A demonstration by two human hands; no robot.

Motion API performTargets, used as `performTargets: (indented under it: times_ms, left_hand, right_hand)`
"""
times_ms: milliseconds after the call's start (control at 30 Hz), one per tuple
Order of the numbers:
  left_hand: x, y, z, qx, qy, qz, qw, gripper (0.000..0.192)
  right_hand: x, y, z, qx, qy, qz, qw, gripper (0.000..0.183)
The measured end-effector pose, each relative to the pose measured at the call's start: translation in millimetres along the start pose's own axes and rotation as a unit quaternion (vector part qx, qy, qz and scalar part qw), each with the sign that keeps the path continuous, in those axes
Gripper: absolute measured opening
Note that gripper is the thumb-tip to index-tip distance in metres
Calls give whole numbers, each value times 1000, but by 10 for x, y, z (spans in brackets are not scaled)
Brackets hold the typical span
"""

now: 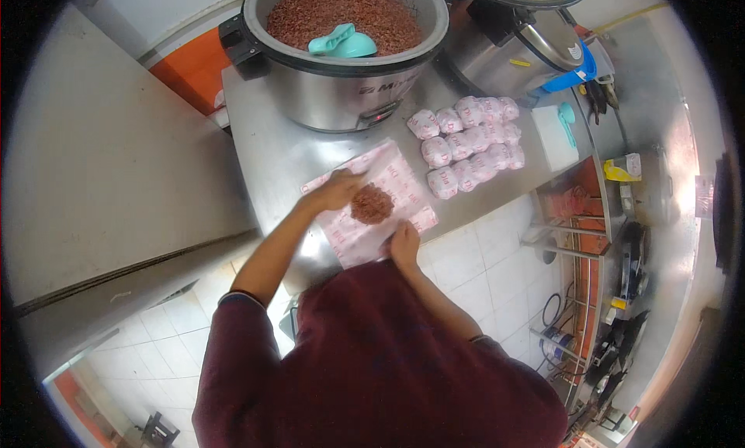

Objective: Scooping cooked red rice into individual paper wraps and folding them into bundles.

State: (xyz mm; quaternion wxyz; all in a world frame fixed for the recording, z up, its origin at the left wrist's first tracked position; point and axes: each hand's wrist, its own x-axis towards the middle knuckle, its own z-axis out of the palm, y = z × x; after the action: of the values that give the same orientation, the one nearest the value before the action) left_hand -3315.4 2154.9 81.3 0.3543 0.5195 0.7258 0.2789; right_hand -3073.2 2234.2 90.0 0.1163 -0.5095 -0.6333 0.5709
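A round mound of cooked reddish-brown rice (372,204) lies on a sheet of printed pink-and-white wrapping paper (349,238), spread on the steel table in front of me. My left hand (339,190) is at the paper's left side, its fingers closed on the sheet just beside the rice. At the near right edge, my right hand (405,242) pinches the paper, its fingertips partly hidden. Rows of wrapped round packets (460,146) in the same paper stand to the right, apart from both hands.
A large rice cooker (343,96) full of rice stands at the back, a turquoise scoop (349,43) lying in it. Another cooker (495,46) is behind right. A turquoise spoon (566,125) lies on a white cloth or board (550,139). The steel table's edge (465,222) curves along the right.
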Motion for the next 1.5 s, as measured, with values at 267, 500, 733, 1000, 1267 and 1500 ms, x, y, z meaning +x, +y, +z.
performTargets:
  times_ms: [267,500,733,1000,1267,1500]
  left_hand:
    - [-284,568,608,-15,130,48,990,45]
    - [-502,497,786,133,262,95,951,29]
    - [-824,415,1104,85,353,58,930,11]
    - [-934,353,1299,89,371,48,923,29]
    - [-853,463,1363,183,374,-100,904,17]
    - [-477,783,725,98,225,-409,879,13]
  right_hand:
    - [577,69,513,2,18,-63,998,43]
    - [1070,-398,14,-97,-76,57,991,43]
    - [1478,-583,-443,-227,-263,25,937,45]
    - [1116,-399,-483,-363,-103,-561,737,31]
    - [1335,-138,-571,-355,-204,-611,677,25]
    - [1079,-720,-102,-537,-243,-274,760,16]
